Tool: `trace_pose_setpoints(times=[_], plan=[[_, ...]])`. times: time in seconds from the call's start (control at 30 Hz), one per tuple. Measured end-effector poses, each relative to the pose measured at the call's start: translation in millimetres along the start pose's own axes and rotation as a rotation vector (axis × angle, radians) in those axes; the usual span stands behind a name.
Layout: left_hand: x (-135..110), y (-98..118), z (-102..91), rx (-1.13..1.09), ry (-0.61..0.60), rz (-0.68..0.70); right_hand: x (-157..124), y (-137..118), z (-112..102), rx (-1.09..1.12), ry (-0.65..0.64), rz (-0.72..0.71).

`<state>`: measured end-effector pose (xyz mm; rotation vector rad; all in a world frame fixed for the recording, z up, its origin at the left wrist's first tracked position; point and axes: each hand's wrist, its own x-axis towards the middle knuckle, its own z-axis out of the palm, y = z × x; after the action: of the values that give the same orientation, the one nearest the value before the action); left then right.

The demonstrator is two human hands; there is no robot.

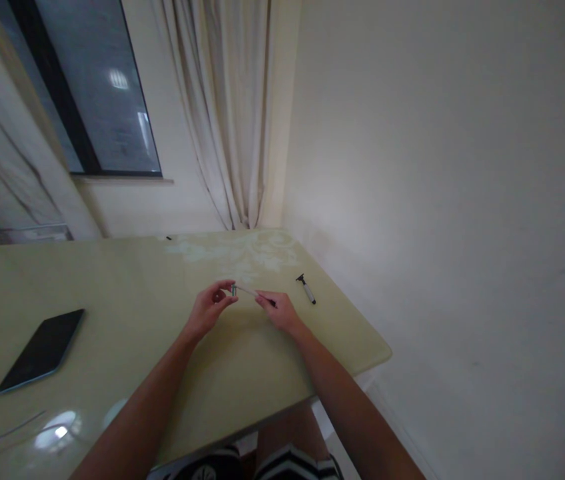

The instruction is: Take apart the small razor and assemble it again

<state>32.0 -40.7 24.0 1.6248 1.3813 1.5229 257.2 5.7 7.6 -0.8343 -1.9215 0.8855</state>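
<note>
Head view. You are holding a thin rod-like tool [246, 291] between both hands, over the desk [137, 300] near its far right corner. Whether the tool is clearing the surface cannot be told.

Your left hand [211, 308] is pinching the tool's greenish head end between thumb and fingertips. Your right hand [278, 311] is gripping the opposite end.

The tool's long axis is running left to right across your front, dipping slightly toward the right hand. Each hand is taking one end, so neither is nearer.

A second small tool [306, 289] with a dark head is lying on the desk just right of your right hand, apart from it, slanting toward the desk's right edge. A dark tablet [42, 350] is lying flat, well apart on the left.
</note>
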Motion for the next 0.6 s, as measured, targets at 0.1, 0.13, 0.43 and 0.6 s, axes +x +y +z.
trace_pose_setpoints(times=[0.1,0.13,0.43,0.6], plan=[[0.3,-0.6,-1.4,0.000,-0.012,0.000,0.1,1.7,-1.3,-0.011,-0.030,-0.015],[0.4,-1.1,-1.6,-0.005,-0.011,-0.001,0.1,1.9,-1.5,-0.003,-0.061,-0.021],[0.3,-0.8,-5.3,-0.039,-0.058,-0.035,-0.7,-0.2,-1.2,-0.001,-0.074,-0.038],[0.1,0.3,-5.3,-0.014,-0.079,-0.054,-0.3,3.1,0.9,-0.085,0.012,-0.062]])
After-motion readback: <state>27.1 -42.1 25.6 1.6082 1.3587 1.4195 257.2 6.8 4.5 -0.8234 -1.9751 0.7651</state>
